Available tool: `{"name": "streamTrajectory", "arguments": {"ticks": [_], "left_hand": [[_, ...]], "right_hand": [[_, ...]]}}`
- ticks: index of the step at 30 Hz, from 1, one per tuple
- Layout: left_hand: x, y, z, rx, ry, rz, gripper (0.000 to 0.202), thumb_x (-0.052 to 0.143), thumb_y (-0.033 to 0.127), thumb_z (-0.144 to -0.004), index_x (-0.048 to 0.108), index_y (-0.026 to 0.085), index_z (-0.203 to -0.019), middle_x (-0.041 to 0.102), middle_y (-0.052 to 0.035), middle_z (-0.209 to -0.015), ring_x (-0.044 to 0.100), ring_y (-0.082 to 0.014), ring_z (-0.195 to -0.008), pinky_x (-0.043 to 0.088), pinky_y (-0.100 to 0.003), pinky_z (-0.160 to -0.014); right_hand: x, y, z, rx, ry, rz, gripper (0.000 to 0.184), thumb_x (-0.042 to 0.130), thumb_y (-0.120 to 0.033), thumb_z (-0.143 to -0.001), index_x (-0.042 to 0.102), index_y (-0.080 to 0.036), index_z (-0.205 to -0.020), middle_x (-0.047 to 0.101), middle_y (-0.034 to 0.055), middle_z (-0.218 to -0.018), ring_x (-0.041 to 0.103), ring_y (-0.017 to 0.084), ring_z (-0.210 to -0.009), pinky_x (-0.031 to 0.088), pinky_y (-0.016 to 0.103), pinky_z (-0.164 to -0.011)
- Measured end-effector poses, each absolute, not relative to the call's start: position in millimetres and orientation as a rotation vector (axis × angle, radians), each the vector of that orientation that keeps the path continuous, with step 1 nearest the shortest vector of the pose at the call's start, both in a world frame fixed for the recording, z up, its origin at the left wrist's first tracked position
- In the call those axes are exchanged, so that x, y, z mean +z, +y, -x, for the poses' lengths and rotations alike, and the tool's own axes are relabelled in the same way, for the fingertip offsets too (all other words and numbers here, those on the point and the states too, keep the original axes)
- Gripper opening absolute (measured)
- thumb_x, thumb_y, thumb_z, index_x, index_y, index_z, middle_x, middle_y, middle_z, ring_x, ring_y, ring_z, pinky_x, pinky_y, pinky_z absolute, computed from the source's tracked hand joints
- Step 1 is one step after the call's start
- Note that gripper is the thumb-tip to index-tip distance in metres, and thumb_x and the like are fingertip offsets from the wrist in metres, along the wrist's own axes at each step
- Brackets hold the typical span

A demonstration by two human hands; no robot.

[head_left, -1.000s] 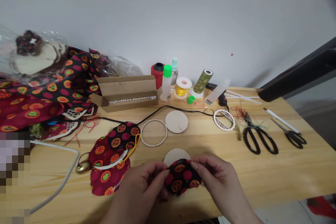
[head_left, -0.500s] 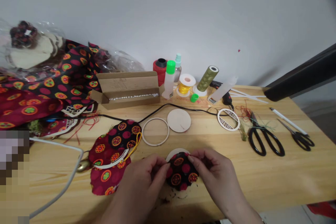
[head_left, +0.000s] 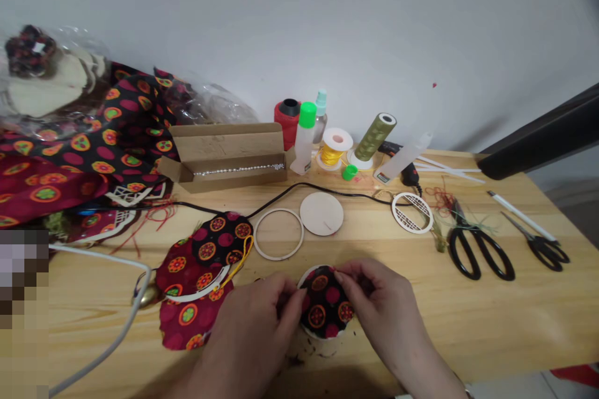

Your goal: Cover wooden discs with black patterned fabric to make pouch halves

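A round piece of black patterned fabric with red and orange motifs lies over a pale disc, whose rim shows at the upper left and along the bottom. My left hand pinches the fabric's left edge between thumb and forefinger. At its upper right edge, my right hand pinches it the same way. Just left of my left hand are patterned fabric pieces with a white curved strip and a yellow cord. Beyond my hands lie a thin ring and a bare pale disc.
Large black-handled scissors, smaller scissors and a lattice disc lie at the right. Along the wall stand an open cardboard box, a green-capped bottle and thread spools. A black cable crosses the table.
The black fabric has shifted up over the pale disc and now covers more of it, with the disc's lower rim showing. Both hands keep their pinch on its edges.
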State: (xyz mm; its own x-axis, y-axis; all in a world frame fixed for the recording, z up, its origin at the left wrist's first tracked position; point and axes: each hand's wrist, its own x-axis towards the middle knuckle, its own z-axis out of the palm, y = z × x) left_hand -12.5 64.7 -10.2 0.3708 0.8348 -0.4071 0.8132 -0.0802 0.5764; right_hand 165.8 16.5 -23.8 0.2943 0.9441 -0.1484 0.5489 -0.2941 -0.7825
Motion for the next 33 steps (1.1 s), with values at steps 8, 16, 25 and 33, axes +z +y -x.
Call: {"name": "streamTrajectory", "arguments": {"ticks": [8,16,25,33], "left_hand": [[-7.1,65.9,11.0,-0.018,1.442,-1.891,0.030,0.041,0.037,-0.086,0.064,0.023,-0.074,0.069,0.0005,-0.067,0.063,-0.0179,-0.063,0.037,-0.028,-0.060],[-9.2,66.1,11.4,-0.017,1.453,-1.899,0.028,0.040,0.036,-0.086,0.063,0.023,-0.074,0.069,-0.0002,-0.067,0.063,-0.0190,-0.065,0.038,-0.029,-0.061],[-9.1,67.5,10.8,-0.025,1.444,-1.866,0.028,0.041,0.037,-0.086,0.063,0.023,-0.076,0.070,-0.0010,-0.070,0.063,-0.0190,-0.067,0.039,-0.029,-0.062],[-7.8,68.4,9.9,-0.029,1.440,-1.853,0.025,0.043,0.035,-0.085,0.063,0.023,-0.076,0.070,-0.0005,-0.070,0.063,-0.0181,-0.066,0.038,-0.028,-0.062]], "right_hand": [[-22.2,16.6,-165.4,0.806,-1.365,1.970,0.017,0.055,-0.030,-0.085,0.069,-0.021,-0.078,0.069,0.0020,-0.070,0.063,0.017,-0.065,0.047,0.026,-0.056],[-23.8,18.7,-164.5,0.787,-1.378,1.962,0.017,0.055,-0.029,-0.085,0.068,-0.022,-0.075,0.068,0.0020,-0.069,0.062,0.017,-0.064,0.046,0.025,-0.055],[-24.3,17.4,-165.1,0.792,-1.383,1.967,0.016,0.056,-0.031,-0.086,0.067,-0.023,-0.077,0.068,0.0014,-0.070,0.062,0.018,-0.068,0.046,0.026,-0.057],[-23.8,16.8,-163.8,0.799,-1.358,1.971,0.016,0.056,-0.032,-0.086,0.062,-0.022,-0.075,0.062,0.0001,-0.066,0.057,0.016,-0.061,0.043,0.025,-0.054]]}}
